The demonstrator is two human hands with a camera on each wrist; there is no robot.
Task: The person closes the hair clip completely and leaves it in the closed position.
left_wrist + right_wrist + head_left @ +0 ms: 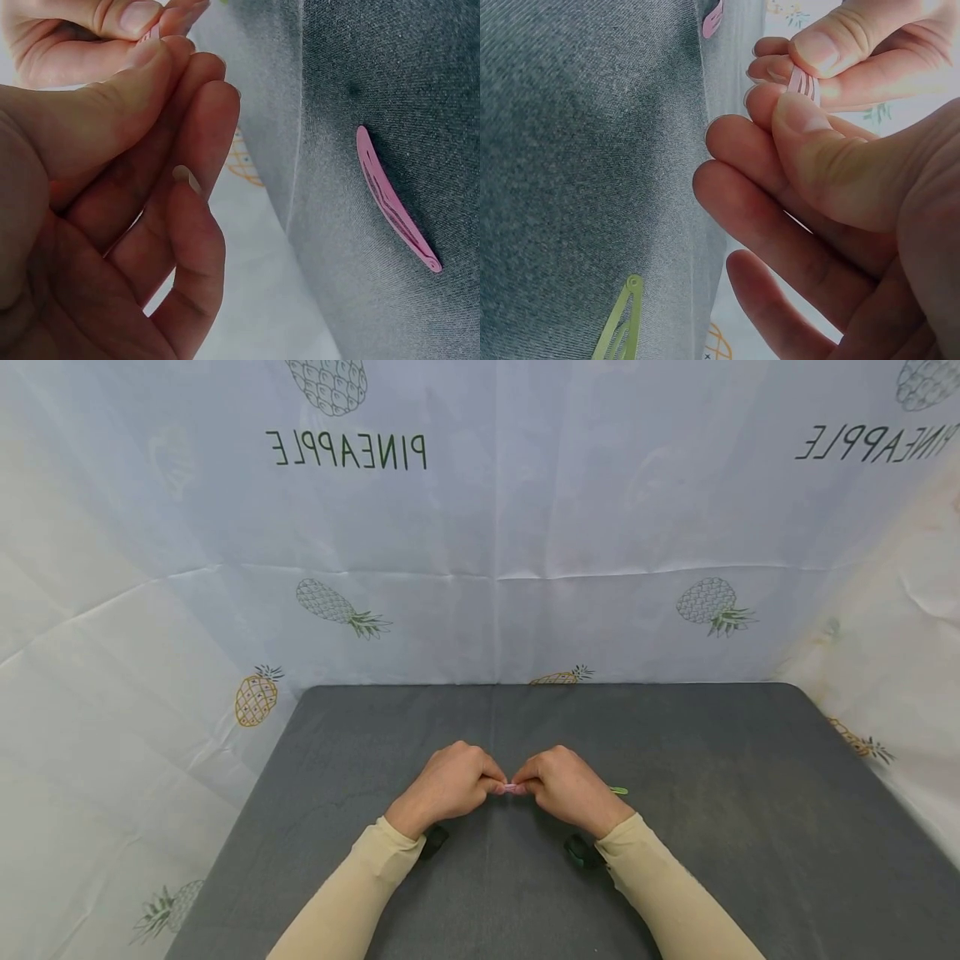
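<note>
In the head view my left hand [454,782] and right hand [567,787] meet above the dark table. Between thumb and fingers, each pinches one end of a small pale pink snap hair clip [803,85]. Its slotted middle shows in the gap between the fingertips; the ends are covered. A second, pink snap hair clip [393,199] lies on the table beside my left hand, looking closed. Near my right hand a green snap hair clip [622,322] rests on the table, its arms spread apart, partly cut off by the right wrist view's edge.
The dark grey table [360,735] has a seam running down its middle. White cloth printed with pineapples [480,527] hangs behind it and at both sides. A black wrist device [433,842] sits under the left wrist, another [582,852] under the right.
</note>
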